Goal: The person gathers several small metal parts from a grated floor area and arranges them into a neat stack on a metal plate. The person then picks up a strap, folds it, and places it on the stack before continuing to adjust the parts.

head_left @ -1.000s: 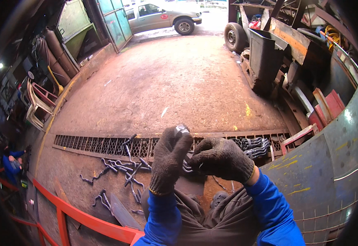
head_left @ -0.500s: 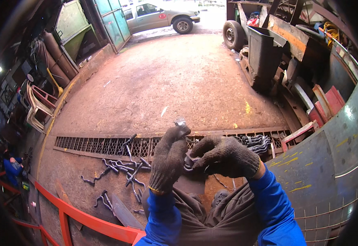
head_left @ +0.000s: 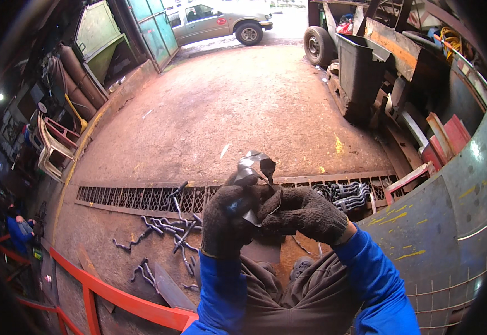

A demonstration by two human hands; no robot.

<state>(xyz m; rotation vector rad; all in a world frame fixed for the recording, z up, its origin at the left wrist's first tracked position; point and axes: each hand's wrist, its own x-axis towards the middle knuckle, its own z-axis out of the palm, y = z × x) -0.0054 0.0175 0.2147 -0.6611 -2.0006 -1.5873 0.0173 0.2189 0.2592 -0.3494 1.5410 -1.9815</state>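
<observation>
Both my hands wear dark knit gloves and meet in front of my knees. My left hand is closed around a shiny grey, crumpled strip that looks thin and flexible; its top curls up above the fingers, with a dark end beside it. Pressed against the same strip from the other side is my right hand, its fingertips pinched at the lower part. Much of the strip is hidden by the gloves. Bent metal rods lie scattered on the floor left of my hands, and more bent rods are stacked to the right.
A floor grate crosses in front of me. An orange-red metal frame stands at my left, a grey metal sheet at my right. Further off are a black bin, a wheel and a parked vehicle. Another person is far left.
My hands have come closer together, the right one moving left onto the strip. More of the shiny strip now shows above the left glove.
</observation>
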